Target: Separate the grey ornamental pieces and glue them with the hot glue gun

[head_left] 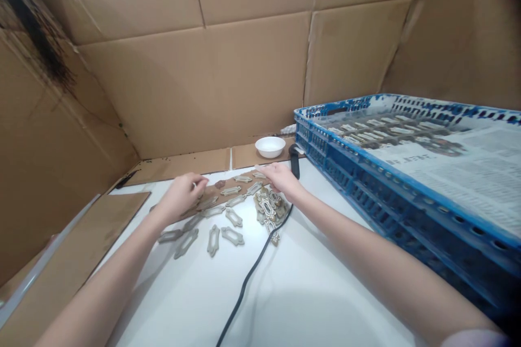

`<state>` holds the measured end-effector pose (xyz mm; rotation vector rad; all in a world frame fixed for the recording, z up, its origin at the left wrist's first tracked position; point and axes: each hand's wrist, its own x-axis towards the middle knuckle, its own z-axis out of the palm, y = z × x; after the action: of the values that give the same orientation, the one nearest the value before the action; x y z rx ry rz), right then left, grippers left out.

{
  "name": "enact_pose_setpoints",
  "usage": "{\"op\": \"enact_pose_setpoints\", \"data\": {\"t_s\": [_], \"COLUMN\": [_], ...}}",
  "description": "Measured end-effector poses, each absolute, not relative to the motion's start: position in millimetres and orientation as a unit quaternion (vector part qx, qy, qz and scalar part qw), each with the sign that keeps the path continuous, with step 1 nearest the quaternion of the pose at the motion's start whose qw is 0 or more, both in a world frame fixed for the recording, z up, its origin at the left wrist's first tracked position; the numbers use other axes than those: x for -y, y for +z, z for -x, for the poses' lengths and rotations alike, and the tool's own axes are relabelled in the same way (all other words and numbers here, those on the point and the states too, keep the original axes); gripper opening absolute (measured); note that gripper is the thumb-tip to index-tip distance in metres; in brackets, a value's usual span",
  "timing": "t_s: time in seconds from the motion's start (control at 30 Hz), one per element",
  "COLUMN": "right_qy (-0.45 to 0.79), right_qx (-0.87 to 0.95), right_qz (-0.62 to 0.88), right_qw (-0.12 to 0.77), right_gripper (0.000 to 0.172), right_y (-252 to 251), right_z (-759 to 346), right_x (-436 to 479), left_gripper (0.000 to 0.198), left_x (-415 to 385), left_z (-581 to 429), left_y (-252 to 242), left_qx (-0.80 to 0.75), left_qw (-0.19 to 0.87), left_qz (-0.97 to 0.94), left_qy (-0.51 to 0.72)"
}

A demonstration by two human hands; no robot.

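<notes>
Between my hands a brown cardboard strip (241, 182) lies at a slant on the white table, with several oval frame-like plates (231, 191) set along it. My left hand (183, 195) is at the strip's left part, fingers curled and pressed together. Whatever they pinch is too small to make out. My right hand (280, 178) is by the strip's right end, thumb and fingers closed at the tips; what is in them is unclear. More loose plates (214, 241) lie in front of the strip. Below my right hand is a pile of ornate metal plates (268, 207).
A white bowl (270, 146) stands at the back, beside a black handheld tool (294, 161). Its black cable (248, 276) crosses the table. On the right, a blue plastic crate (337, 160) holds newspaper and rows of plates. Cardboard walls (252, 76) enclose the table.
</notes>
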<state>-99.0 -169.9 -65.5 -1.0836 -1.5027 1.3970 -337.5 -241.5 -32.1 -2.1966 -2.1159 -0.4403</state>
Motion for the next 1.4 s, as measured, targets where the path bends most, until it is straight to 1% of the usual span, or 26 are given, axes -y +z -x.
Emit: {"op": "enact_pose_setpoints", "data": {"t_s": [0.1,0.17,0.23,0.3,0.37,0.5,0.6,0.8,0.93,1.07,1.17,1.33,1.4], "right_qy": [0.509,0.489,0.478,0.47,0.463,0.453,0.448,0.446,0.442,0.446,0.461,0.51,0.526], "right_qx": [0.598,0.601,0.602,0.603,0.603,0.603,0.599,0.596,0.598,0.609,0.626,0.679,0.7], "right_qz": [0.428,0.429,0.431,0.433,0.435,0.438,0.439,0.435,0.436,0.434,0.422,0.378,0.36], "right_qw": [0.447,0.464,0.473,0.478,0.482,0.49,0.498,0.507,0.507,0.492,0.465,0.368,0.323], "right_gripper": [0.038,0.037,0.037,0.037,0.037,0.038,0.037,0.037,0.037,0.037,0.036,0.033,0.034], "right_y": [-71.2,-73.6,-74.7,-75.1,-75.7,-78.6,-81.4,-83.4,-83.4,-81.0,-77.2,-70.1,-67.6], "right_z": [99.7,99.3,98.2,97.1,96.5,98.2,100.0,100.8,100.7,100.5,99.4,97.1,96.8], "right_x": [166.2,164.0,162.5,161.5,160.7,158.4,156.9,156.1,156.7,158.9,161.7,167.8,170.2], "left_gripper": [0.036,0.037,0.049,0.056,0.054,0.039,0.033,0.03,0.035,0.027,0.025,0.028,0.031], "left_x": [247.9,248.9,246.7,242.2,237.0,230.1,229.2,232.9,232.9,229.7,230.0,240.2,244.0], "left_z": [289.2,265.0,248.7,238.8,232.9,226.6,224.9,224.3,219.4,216.7,222.5,244.0,253.1], "left_y": [-39.6,-48.9,-58.1,-65.3,-70.4,-76.2,-78.0,-76.1,-76.1,-78.8,-78.2,-66.4,-61.7], "left_qx": [0.598,0.556,0.539,0.539,0.541,0.536,0.54,0.559,0.578,0.592,0.603,0.612,0.61], "left_qw": [-0.017,0.002,0.007,-0.012,-0.041,-0.076,-0.094,-0.112,-0.148,-0.183,-0.208,-0.253,-0.288], "left_qz": [0.796,0.828,0.839,0.838,0.833,0.829,0.823,0.802,0.779,0.754,0.731,0.687,0.644], "left_qy": [-0.091,-0.075,-0.073,-0.083,-0.105,-0.138,-0.15,-0.178,-0.191,-0.217,-0.241,-0.298,-0.361]}}
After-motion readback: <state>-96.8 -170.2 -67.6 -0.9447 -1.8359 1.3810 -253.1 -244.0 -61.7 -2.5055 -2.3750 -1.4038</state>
